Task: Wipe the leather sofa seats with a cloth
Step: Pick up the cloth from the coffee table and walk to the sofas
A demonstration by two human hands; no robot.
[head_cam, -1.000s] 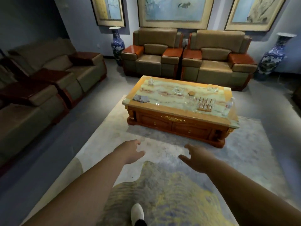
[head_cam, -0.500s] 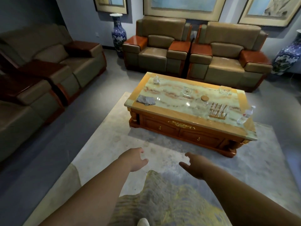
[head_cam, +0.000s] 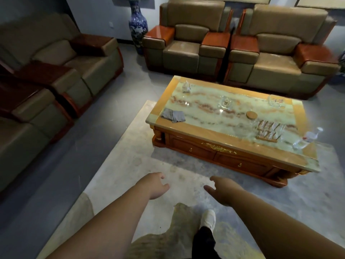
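A grey cloth [head_cam: 172, 114] lies crumpled on the near left corner of the wooden coffee table [head_cam: 214, 133]. Two tan leather armchairs stand against the far wall, one [head_cam: 183, 51] at centre and one [head_cam: 278, 62] to its right. A leather sofa [head_cam: 61, 66] with dark wood armrests runs along the left side. My left hand [head_cam: 155, 186] and my right hand [head_cam: 223, 190] are stretched out in front of me over the rug, both with loose fingers and holding nothing, well short of the table.
The table carries glassware [head_cam: 226, 102], a jar with a wooden lid [head_cam: 251, 115], a rack of glasses [head_cam: 268, 129] and a plastic bottle [head_cam: 307, 138]. A blue-and-white vase [head_cam: 137, 25] stands in the far corner. A pale rug [head_cam: 130, 165] covers the floor. My white shoe [head_cam: 208, 219] steps forward.
I have walked closer to the coffee table, which now looms larger. The view has tilted down and left. My white shoe has come forward into view. Both hands stay empty.
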